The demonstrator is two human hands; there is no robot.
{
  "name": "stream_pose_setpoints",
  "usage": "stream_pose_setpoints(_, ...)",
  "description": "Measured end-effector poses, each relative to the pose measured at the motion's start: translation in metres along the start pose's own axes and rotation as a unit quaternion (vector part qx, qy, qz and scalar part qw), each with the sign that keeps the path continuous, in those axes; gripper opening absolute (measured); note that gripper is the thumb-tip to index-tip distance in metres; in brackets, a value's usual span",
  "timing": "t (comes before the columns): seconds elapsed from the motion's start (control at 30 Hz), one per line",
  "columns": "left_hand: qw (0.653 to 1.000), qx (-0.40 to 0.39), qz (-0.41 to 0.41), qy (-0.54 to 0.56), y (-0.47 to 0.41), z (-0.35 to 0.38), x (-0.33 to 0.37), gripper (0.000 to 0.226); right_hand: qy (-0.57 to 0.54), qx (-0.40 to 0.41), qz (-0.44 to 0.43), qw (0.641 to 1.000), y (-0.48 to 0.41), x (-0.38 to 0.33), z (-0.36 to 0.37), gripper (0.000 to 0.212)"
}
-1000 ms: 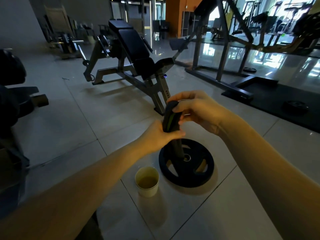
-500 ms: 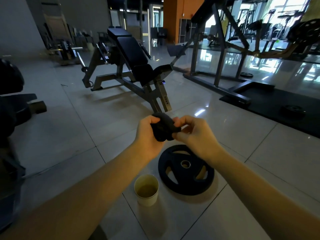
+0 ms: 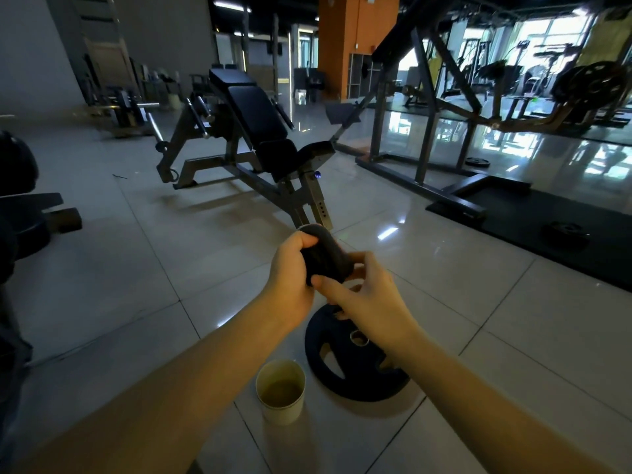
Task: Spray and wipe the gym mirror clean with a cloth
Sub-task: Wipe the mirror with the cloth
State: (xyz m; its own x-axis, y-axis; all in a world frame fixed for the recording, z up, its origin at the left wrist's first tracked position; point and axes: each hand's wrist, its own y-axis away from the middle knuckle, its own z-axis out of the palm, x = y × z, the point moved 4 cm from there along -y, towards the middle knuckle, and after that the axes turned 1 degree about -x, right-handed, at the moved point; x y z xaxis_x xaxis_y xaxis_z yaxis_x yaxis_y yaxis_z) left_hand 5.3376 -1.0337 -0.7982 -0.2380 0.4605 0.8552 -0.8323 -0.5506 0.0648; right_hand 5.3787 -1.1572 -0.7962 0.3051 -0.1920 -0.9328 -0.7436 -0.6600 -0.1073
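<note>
Both my hands hold a dark bundle (image 3: 325, 254) that looks like a rolled cloth, in front of me above the floor. My left hand (image 3: 290, 271) grips its left side with curled fingers. My right hand (image 3: 367, 297) pinches its lower right end between thumb and fingers. Far right, behind a steel rack (image 3: 422, 131), a large shiny pane (image 3: 533, 83) shows gym machines; I cannot tell whether it is the mirror or a window. No spray bottle is in view.
A paper cup (image 3: 280, 393) with liquid stands on the tiled floor below my arms, beside a black weight plate (image 3: 345, 369). An incline bench (image 3: 260, 131) stands ahead. A black mat (image 3: 547, 213) with a small plate (image 3: 566, 230) lies at right. Dark equipment (image 3: 20, 206) lies at left.
The dark thing hung long and upright with my right hand on top; now it is gathered into a short bundle. Both hands have dropped lower, and my right hand has shifted to its lower end.
</note>
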Motion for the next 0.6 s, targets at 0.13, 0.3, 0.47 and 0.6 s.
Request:
stream_pose_setpoints(0.13, 0.994, -0.001, -0.014, -0.109, 0.001, 0.000, -0.003, 0.036, -0.072, -0.037, -0.020, 0.997, -0.003, -0.009, 0.008, 0.023)
stream_pose_setpoints(0.3, 0.985, -0.007, -0.022, -0.169, -0.001, -0.006, -0.002, 0.024, -0.076, -0.034, 0.019, 0.996, -0.012, -0.003, 0.002, 0.008)
stream_pose_setpoints(0.47, 0.892, -0.139, 0.075, -0.423, 0.001, -0.028, 0.026, 0.029, -0.112, -0.069, 0.126, 0.983, -0.034, 0.023, -0.014, 0.015)
stream_pose_setpoints(0.6, 0.691, -0.213, 0.233, -0.650, 0.013, -0.039, 0.030, 0.084, -0.078, -0.136, 0.170, 0.973, -0.037, 0.034, -0.006, 0.012)
